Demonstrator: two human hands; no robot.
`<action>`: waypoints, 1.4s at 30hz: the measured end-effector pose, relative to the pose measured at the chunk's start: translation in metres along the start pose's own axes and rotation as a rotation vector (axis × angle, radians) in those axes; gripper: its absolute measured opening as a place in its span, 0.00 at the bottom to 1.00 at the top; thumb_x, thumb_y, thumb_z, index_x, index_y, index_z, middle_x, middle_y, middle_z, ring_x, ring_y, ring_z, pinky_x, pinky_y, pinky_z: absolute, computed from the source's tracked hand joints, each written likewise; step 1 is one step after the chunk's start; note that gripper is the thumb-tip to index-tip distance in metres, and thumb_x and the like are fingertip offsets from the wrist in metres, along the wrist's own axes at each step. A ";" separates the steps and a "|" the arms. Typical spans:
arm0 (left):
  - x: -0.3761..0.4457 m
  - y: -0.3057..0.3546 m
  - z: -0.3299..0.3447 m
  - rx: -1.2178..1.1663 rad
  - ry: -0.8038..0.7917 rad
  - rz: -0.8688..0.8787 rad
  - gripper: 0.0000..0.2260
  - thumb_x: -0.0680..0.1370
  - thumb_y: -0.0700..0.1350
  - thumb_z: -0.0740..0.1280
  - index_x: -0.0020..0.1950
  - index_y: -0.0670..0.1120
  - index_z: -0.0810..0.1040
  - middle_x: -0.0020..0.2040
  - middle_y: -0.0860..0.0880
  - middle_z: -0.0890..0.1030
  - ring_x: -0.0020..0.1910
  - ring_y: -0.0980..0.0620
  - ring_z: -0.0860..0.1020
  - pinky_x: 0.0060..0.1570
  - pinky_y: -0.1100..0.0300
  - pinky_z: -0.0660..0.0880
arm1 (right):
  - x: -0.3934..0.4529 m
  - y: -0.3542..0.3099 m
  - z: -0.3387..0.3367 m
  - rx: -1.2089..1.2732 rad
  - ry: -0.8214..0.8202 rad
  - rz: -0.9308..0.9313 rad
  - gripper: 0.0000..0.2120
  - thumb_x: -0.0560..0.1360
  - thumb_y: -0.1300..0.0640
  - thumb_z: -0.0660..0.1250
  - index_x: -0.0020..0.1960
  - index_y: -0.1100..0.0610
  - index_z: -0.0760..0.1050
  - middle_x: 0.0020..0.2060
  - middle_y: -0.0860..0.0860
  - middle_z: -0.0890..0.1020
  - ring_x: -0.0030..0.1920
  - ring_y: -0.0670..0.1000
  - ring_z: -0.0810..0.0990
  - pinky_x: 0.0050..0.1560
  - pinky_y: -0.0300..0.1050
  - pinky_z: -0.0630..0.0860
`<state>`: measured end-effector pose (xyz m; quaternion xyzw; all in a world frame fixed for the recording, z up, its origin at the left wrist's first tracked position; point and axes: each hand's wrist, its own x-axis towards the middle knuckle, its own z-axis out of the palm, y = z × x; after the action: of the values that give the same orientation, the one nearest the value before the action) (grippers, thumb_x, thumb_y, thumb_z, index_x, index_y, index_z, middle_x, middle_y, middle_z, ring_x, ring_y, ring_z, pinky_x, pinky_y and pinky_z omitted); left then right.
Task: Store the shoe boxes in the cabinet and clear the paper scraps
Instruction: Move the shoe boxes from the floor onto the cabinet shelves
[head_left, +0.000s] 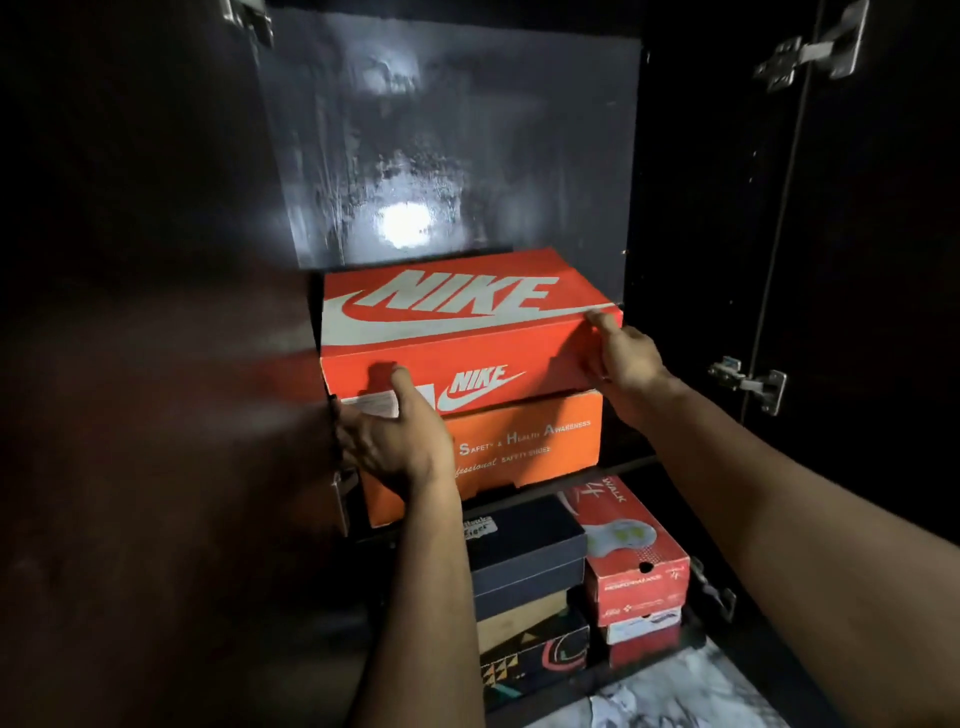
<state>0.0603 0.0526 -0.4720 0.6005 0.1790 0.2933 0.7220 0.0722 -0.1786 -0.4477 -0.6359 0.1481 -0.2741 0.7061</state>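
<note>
Nike box (467, 332) held at both near corners on a cabinet shelf.

Left hand (389, 441) spread under its 7 o'clock corner, right hand (623, 358) clasping the 3 o'clock corner (equally near); the box's long axis runs away, stacked on an orange safety-shoe box (524, 447).

NIKE reads big on the top orange box (457, 332), lid and front; the orange box under it (524, 441) says "Safety & Health Awareness"; red box (631, 551) below: "WALK"

marbled floor (675, 691) at bottom right
</note>
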 end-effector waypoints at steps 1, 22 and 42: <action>0.002 -0.003 0.000 0.038 -0.021 0.004 0.36 0.78 0.57 0.67 0.81 0.42 0.61 0.78 0.38 0.66 0.78 0.38 0.61 0.77 0.49 0.56 | 0.014 0.011 0.002 -0.042 0.001 -0.006 0.30 0.60 0.28 0.70 0.47 0.51 0.77 0.40 0.54 0.80 0.44 0.56 0.81 0.59 0.59 0.82; -0.198 -0.094 0.028 -0.010 -0.730 0.263 0.08 0.76 0.38 0.69 0.54 0.46 0.81 0.50 0.46 0.83 0.47 0.51 0.81 0.42 0.77 0.70 | -0.171 0.069 -0.210 -0.419 0.096 -0.096 0.06 0.80 0.56 0.70 0.56 0.49 0.81 0.50 0.46 0.85 0.53 0.43 0.84 0.60 0.49 0.80; -0.590 -0.325 -0.077 0.602 -1.911 -0.215 0.06 0.81 0.41 0.66 0.52 0.50 0.81 0.51 0.46 0.84 0.52 0.43 0.83 0.56 0.48 0.78 | -0.515 0.250 -0.591 -0.565 1.129 0.451 0.10 0.78 0.55 0.69 0.57 0.54 0.82 0.53 0.51 0.85 0.55 0.53 0.83 0.54 0.46 0.75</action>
<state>-0.3698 -0.3000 -0.8601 0.7222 -0.3551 -0.4351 0.4037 -0.6230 -0.3549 -0.8516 -0.5089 0.6899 -0.3613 0.3669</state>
